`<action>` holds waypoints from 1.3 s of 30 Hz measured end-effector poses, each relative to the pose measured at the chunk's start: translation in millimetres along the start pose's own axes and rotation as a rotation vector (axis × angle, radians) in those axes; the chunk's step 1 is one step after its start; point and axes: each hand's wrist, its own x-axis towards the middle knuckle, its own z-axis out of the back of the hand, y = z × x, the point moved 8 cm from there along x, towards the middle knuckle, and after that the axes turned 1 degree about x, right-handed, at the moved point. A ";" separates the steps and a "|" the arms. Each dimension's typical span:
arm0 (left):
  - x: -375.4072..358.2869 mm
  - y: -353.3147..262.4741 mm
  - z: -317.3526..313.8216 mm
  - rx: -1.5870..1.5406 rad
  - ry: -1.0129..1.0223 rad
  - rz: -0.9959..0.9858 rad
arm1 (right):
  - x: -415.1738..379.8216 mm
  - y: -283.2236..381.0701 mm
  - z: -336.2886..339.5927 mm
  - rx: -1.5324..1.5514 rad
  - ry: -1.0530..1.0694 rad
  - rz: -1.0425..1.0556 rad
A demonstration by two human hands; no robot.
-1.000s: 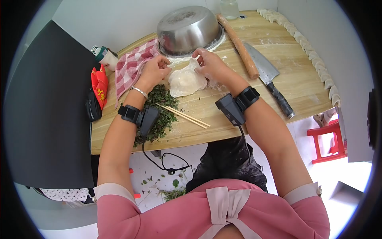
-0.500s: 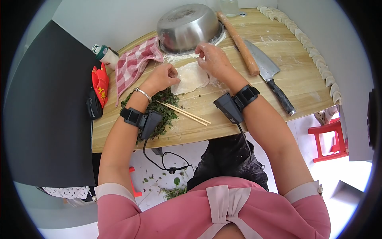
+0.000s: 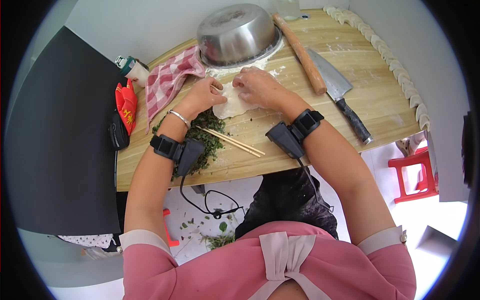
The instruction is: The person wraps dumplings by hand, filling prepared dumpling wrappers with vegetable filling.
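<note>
A thin, pale sheet of dough (image 3: 232,106) lies on the wooden table, partly covered by my fingers. At its left edge, my left hand (image 3: 201,95) is closed, thumb and fingers pinching the rim. My right hand (image 3: 260,89) reaches over the upper right part of the dough, its curled fingers closed on it close to my left hand. Below my left wrist sits a heap of chopped green leaves (image 3: 205,142), with a pair of chopsticks (image 3: 235,142) resting across its edge.
An upturned steel basin (image 3: 237,37) stands behind the dough amid flour. To the right lie a rolling pin (image 3: 302,57) and a cleaver (image 3: 332,80). Folded dumplings (image 3: 395,62) line the table's right edge. A checked cloth (image 3: 172,75) and a bottle (image 3: 134,71) are left.
My right hand has come down and left from above the dough's upper right corner onto the sheet, nearer my left hand. My left hand has shifted only slightly.
</note>
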 end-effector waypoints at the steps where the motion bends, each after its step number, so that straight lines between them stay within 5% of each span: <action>1: -1.1 -2.7 0.5 0.000 0.000 0.001 | -0.3 -0.2 -0.7 0.001 0.001 0.000; 4: -2.1 3.7 -6.4 -0.105 0.108 0.144 | -0.5 -0.5 1.1 0.027 -0.020 0.009; 9: -11.6 -27.0 -6.4 -0.003 0.103 -0.134 | -1.4 0.3 0.9 0.043 -0.008 0.021; 16: -30.9 -41.5 8.4 -0.250 0.065 -0.151 | 2.0 -2.8 3.0 0.031 0.032 -0.031; 19: -33.0 -35.8 15.0 -0.416 0.051 -0.070 | 2.0 -5.8 5.5 0.364 0.026 -0.090; 21: -31.7 -29.6 19.4 -0.467 0.022 -0.088 | 4.7 -3.7 0.1 0.963 0.094 -0.141; 25: -31.3 -25.9 15.6 -0.598 -0.053 -0.095 | 3.1 -4.7 10.5 1.209 0.063 -0.224; 28: -42.7 -31.8 19.0 -0.447 -0.301 -0.099 | 1.2 -3.1 15.5 1.348 0.074 -0.274; 31: -59.0 -65.1 7.8 -0.441 -0.306 -0.396 | -0.4 3.9 20.4 1.415 0.063 -0.288; 34: -64.3 -70.9 -21.8 -0.630 -0.024 -0.337 | -1.9 14.6 24.7 1.498 0.035 -0.282; 39: -65.7 -62.8 -22.5 -1.039 0.104 -0.210 | 0.7 1.1 42.3 1.455 -0.187 -0.194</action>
